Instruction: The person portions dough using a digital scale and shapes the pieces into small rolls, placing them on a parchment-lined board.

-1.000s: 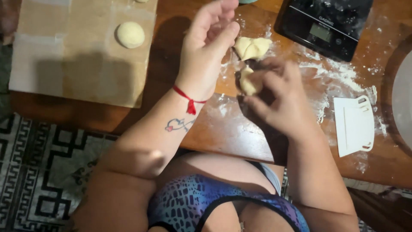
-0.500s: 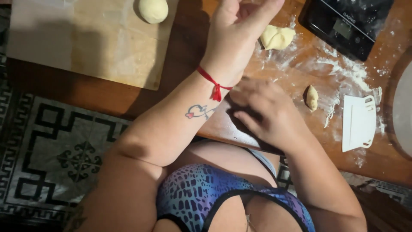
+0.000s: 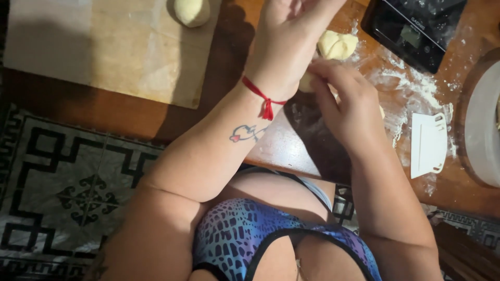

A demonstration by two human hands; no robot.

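Nearest the camera, a patterned floor tile (image 3: 62, 187) shows at 8 o'clock, below the near edge of the wooden table (image 3: 130, 117). Just above that edge the right hand (image 3: 349, 104) lies knuckles up at 2 o'clock from the centre, fingers curled over a small piece of pale dough (image 3: 307, 82) that peeps out at its fingertips; how firmly it grips cannot be told. At 3 o'clock from that hand a white plastic dough scraper (image 3: 428, 144) lies flat on the floured wood, well apart from it. The left hand (image 3: 289, 36), a red string bracelet (image 3: 264, 99) at its wrist, reaches up past 12 o'clock, its fingers cut off by the frame, so its grasp cannot be told. Just beside it at 1 o'clock sits a larger lump of dough (image 3: 338, 44). Farther off, a black kitchen scale (image 3: 411, 31) stands at 2 o'clock, and a dough ball (image 3: 191, 11) rests on the light wooden board (image 3: 94, 47) at 11 o'clock
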